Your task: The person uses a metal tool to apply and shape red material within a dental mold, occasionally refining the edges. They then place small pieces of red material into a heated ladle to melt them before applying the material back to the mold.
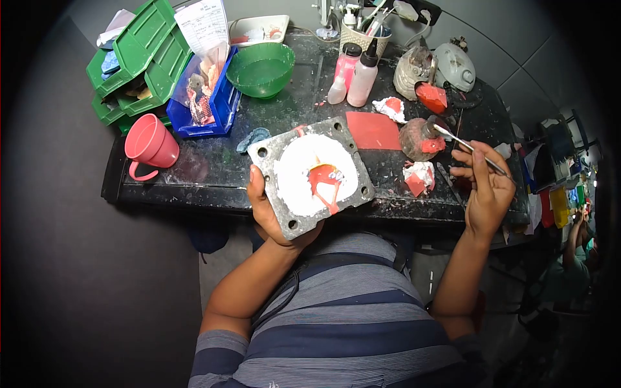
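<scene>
My left hand (275,216) grips a grey metal dental flask (279,204) from below and the left side, tilted toward me. White plaster (294,178) fills the flask, with red wax (325,176) and a few shiny metallic bits at its middle. A red wax strip runs from there to the flask's near edge. Between the fingers of my right hand (488,187) is a thin metal wax spatula (475,150), its pale tip pointing up and left. That tip is right at the top of a round, wax-stained spirit burner (419,139).
A pink wax sheet (374,130) and white scraps with red wax (419,178) lie on the black bench (213,187). Bottles (362,81) and a green bowl (261,70) stand behind. At left are a blue bin (206,97), green bins (145,61) and a pink mug (152,142). Another person (569,265) is far right.
</scene>
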Tool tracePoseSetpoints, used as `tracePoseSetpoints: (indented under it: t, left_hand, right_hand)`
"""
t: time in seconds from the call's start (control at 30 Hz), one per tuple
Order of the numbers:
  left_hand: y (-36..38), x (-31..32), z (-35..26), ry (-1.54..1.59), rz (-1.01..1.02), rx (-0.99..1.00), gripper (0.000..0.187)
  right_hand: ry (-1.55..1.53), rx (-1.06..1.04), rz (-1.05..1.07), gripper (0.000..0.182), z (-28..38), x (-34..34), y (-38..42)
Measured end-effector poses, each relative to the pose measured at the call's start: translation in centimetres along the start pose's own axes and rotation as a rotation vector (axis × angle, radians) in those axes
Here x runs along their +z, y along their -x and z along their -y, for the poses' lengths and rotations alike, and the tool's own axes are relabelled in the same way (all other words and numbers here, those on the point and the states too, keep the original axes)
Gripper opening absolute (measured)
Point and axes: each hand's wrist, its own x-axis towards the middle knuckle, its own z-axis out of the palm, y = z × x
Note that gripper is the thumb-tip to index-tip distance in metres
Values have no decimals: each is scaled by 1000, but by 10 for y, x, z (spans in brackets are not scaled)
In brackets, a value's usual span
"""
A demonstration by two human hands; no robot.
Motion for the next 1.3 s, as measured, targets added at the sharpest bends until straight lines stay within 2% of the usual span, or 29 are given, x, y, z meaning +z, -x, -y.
tracePoseSetpoints:
  t: [0.07, 0.23, 0.33, 0.43, 0.53, 0.87, 1.03, 1.3]
  left_hand:
    - [2, 0, 3, 3, 11, 33, 87]
    - [1, 0, 6, 6, 95, 52, 91]
    - [0, -3, 5, -3, 122, 47, 92]
    - [0, 0, 8, -31, 69, 81, 92]
    - [-1, -5, 3, -31, 136, 35, 91]
    - [1, -1, 9, -18, 73, 76, 91]
    - [-1, -7, 5, -25, 175, 28, 94]
    - [0, -1, 6, -89, 139, 47, 95]
  right_hand:
    - [-44, -36, 76, 28, 14, 13, 16]
    - [-146, -161, 402, 19, 37, 42, 56]
    - [-99, -126, 480, 14, 46, 54, 63]
    - [-27, -150, 509, 14, 42, 58, 66]
    - [-2, -148, 524, 16, 39, 61, 68]
    - [58, -204, 545, 16, 43, 67, 67]
    - [120, -233, 586, 15, 54, 63, 63]
    - [177, -219, 624, 13, 66, 60, 57]
